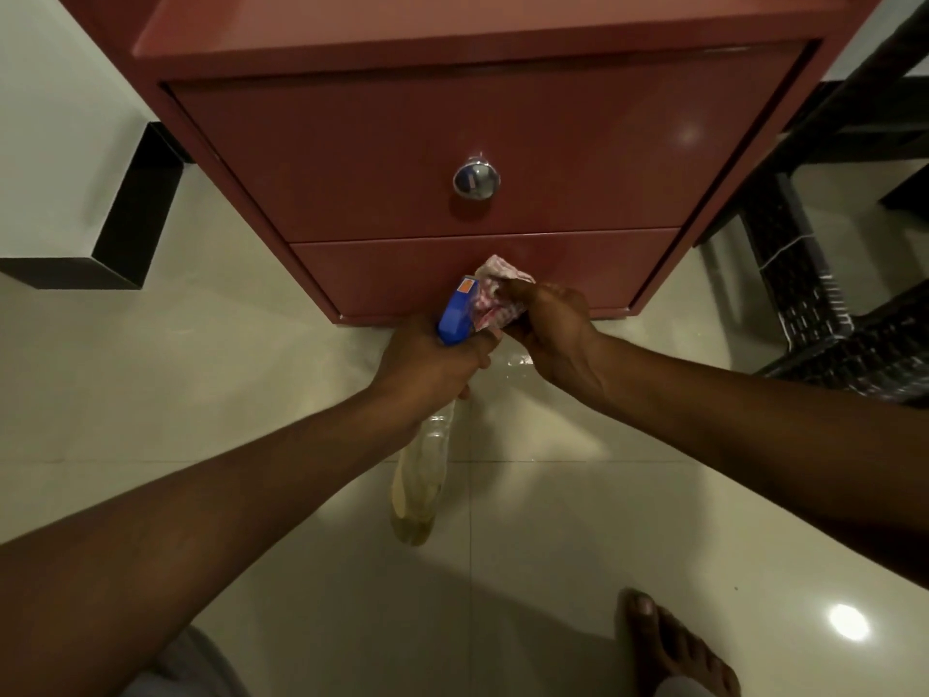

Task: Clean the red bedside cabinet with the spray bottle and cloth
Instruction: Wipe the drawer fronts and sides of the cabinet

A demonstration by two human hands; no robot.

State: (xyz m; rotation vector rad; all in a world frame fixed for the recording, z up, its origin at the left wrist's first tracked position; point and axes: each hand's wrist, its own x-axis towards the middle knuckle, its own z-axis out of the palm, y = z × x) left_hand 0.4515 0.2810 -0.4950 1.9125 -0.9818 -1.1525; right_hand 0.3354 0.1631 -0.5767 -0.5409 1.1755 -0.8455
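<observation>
The red bedside cabinet (pixel 382 158) fills the upper middle of the view, seen from above, with a chrome knob (pixel 476 180) on its drawer front and a lower panel below. My left hand (pixel 427 364) grips the neck of a clear spray bottle (pixel 420 487) with a blue trigger head (pixel 457 311); the bottle hangs down toward the floor. My right hand (pixel 550 329) holds a bunched red-and-white checked cloth (pixel 495 294) right beside the nozzle, in front of the cabinet's lower panel.
The floor is glossy pale tile (pixel 251 384), with a small wet patch (pixel 520 362) under my hands. A dark woven chair (pixel 824 304) stands at the right. A black skirting corner (pixel 135 213) juts out at the left. My bare foot (pixel 673 646) is at the bottom right.
</observation>
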